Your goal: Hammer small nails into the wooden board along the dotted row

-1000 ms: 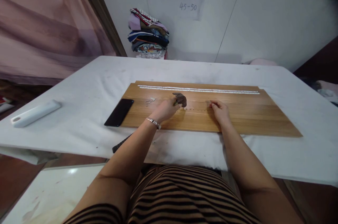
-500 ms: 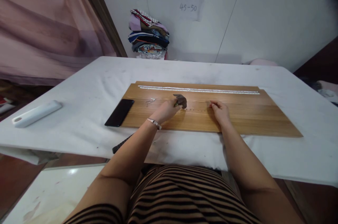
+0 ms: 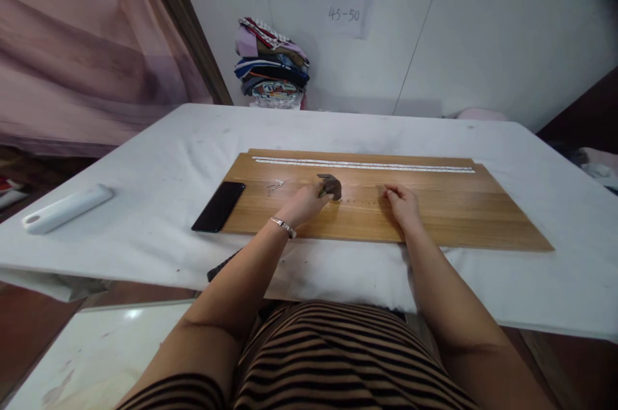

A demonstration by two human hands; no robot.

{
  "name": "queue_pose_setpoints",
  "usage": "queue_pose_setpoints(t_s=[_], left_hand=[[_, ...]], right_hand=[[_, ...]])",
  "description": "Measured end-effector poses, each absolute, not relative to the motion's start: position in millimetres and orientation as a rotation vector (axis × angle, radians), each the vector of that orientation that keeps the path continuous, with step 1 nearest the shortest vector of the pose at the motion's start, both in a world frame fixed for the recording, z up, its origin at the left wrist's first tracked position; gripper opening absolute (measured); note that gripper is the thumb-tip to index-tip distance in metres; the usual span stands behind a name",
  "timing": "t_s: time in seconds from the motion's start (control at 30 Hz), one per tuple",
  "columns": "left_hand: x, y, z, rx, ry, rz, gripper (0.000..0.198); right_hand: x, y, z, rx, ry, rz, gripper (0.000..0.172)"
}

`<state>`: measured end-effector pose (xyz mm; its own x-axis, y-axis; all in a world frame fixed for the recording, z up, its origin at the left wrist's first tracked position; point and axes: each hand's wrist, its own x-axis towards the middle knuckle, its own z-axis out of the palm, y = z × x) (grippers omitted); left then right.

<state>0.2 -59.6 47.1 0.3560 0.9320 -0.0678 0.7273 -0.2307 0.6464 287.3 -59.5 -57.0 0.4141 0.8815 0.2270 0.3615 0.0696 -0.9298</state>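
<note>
My left hand point(image 3: 313, 197) is closed around a hammer close to its dark head point(image 3: 333, 188), low over the wooden board point(image 3: 449, 210). A black textured grip point(image 3: 223, 266), seemingly the handle's end, shows beside my left forearm. My right hand point(image 3: 402, 201) is closed in a pinch just above the board. A thin nail point(image 3: 382, 189) appears at its fingertips, too small to see clearly. Between the hands runs a row of small dark nail heads point(image 3: 360, 202) in the wood. Several loose nails point(image 3: 276, 186) lie left of the hammer.
Two white measuring strips point(image 3: 362, 165) lie along the board's far side. A black phone point(image 3: 219, 206) rests across its left edge. On the white-covered table point(image 3: 159, 165) lies a white handle-shaped object point(image 3: 67, 208). Folded clothes point(image 3: 273, 65) are stacked behind the table by the wall.
Almost nothing differs. The hammer and my left forearm have shifted very slightly; my right hand stays in place with its pinch.
</note>
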Motion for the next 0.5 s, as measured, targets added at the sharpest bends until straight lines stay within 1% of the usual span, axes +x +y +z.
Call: queue_pose_setpoints(t_s=[0.13, 0.33, 0.5], left_hand=[[-0.7, -59.2, 48.5, 2.075, 1.449, 0.415, 0.031], [-1.7, -61.9, 57.6, 2.085, 1.465, 0.437, 0.031], [1.0, -62.5, 54.8, 2.022, 1.465, 0.449, 0.030]], right_hand=[[287.7, -58.9, -57.6, -1.511, -1.154, 0.570, 0.031], [287.1, -59.2, -59.0, -1.506, -1.155, 0.580, 0.033], [287.3, -59.8, -58.2, -1.505, -1.162, 0.572, 0.032]])
